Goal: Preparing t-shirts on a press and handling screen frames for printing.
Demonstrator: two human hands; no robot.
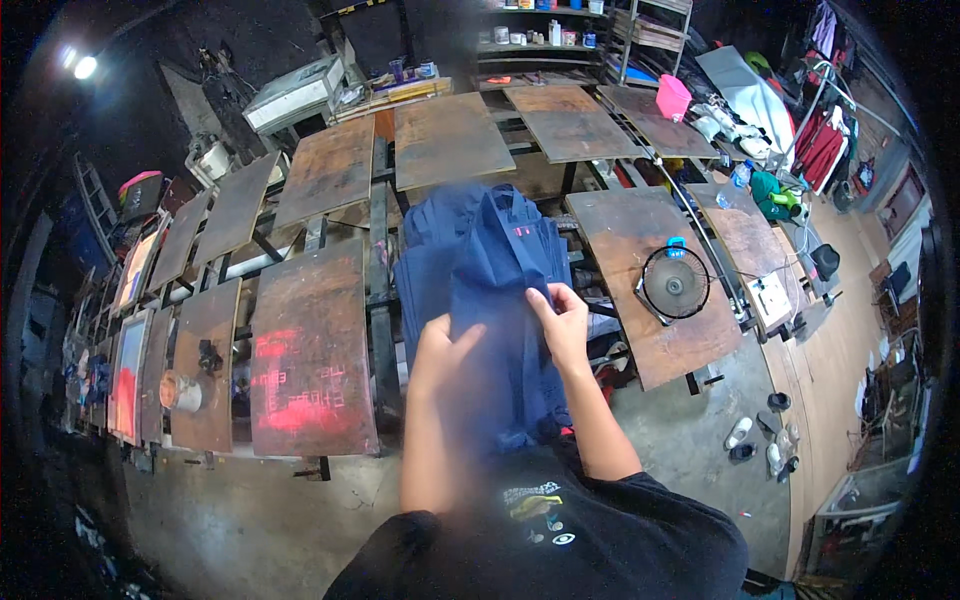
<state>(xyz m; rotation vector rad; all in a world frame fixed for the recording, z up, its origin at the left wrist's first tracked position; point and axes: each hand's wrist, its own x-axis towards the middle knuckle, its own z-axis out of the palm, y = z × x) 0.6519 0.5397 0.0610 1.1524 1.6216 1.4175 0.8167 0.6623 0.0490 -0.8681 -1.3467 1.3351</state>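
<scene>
A navy blue piece of cloth (pixel 497 265) hangs in front of me, held up between my two hands. My right hand (pixel 562 322) pinches its right edge, thumb in front and fingers curled. At its left side, my left hand (pixel 440 345) grips it with the thumb in front, the other fingers hidden behind the fabric. Small pink marks show near the top of the cloth. Beneath and behind lies a stack of similar navy cloth (pixel 425 225). A hazy smear blurs part of the middle, including the left hand.
Rows of brown boards (pixel 455 140) on a metal frame surround the stack. A pink-stained board (pixel 310 350) is at left, and a small black fan (pixel 676 283) stands on a right board. Farther out are a pink container (pixel 673 97), a bucket (pixel 181 391) and shoes (pixel 740 432).
</scene>
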